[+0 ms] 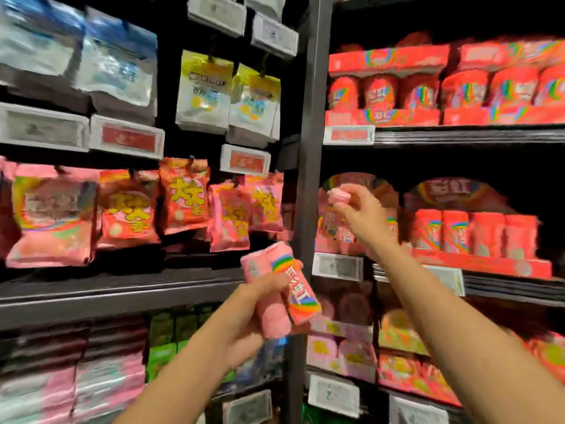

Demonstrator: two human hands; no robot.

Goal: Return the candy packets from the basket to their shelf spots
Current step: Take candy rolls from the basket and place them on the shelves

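My left hand (pixel 244 319) grips a bunch of pink candy packets (pixel 281 289) with a rainbow print, held up in front of the black shelf post. My right hand (pixel 362 215) is raised to the middle shelf on the right, fingers pinched on one small pink candy packet (pixel 339 194). It hovers by the left end of a red display tray (pixel 477 261) that holds a row of similar upright pink packets (pixel 455 232). The basket is out of view.
A black upright post (pixel 308 185) splits the shelving. Left of it hang pink and orange bags (pixel 183 197) on pegs, with yellow bags (pixel 204 93) above. Red tubs (pixel 464 87) fill the upper right shelf. Price tags (pixel 337 266) line the shelf edges.
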